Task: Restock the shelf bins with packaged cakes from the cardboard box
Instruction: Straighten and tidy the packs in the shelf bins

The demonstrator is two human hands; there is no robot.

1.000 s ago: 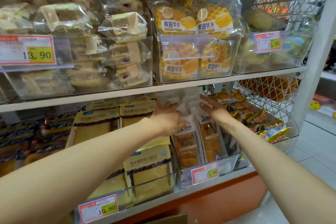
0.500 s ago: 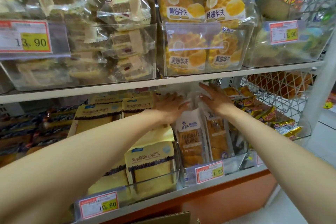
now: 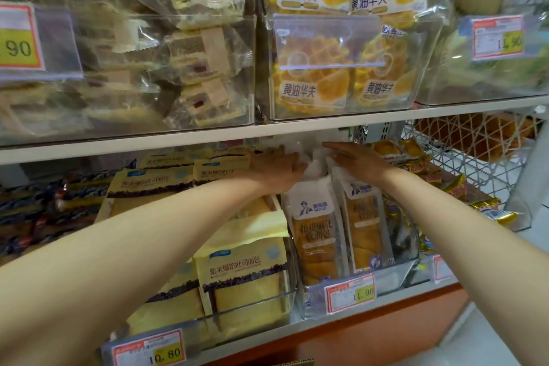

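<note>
Shop shelving fills the view, with clear bins packed tight along the upper shelf [image 3: 178, 140] and more below it. Both arms reach deep under that shelf to the back of the middle bin [image 3: 396, 275] on the lower level, where the packaged cakes [image 3: 315, 235] stand upright in two rows facing the front edge. The left hand [image 3: 277, 169] and right hand [image 3: 358, 163] flank the white tops of the rearmost packets [image 3: 315, 164]. Their fingers look straight and held together, laid flat against the wrappers and pinching nothing. My guess is they are squaring those back packets upright and snug, so the rows face out neatly. A sliver of the cardboard box [image 3: 294, 362] shows at the bottom, below the shelf.
</note>
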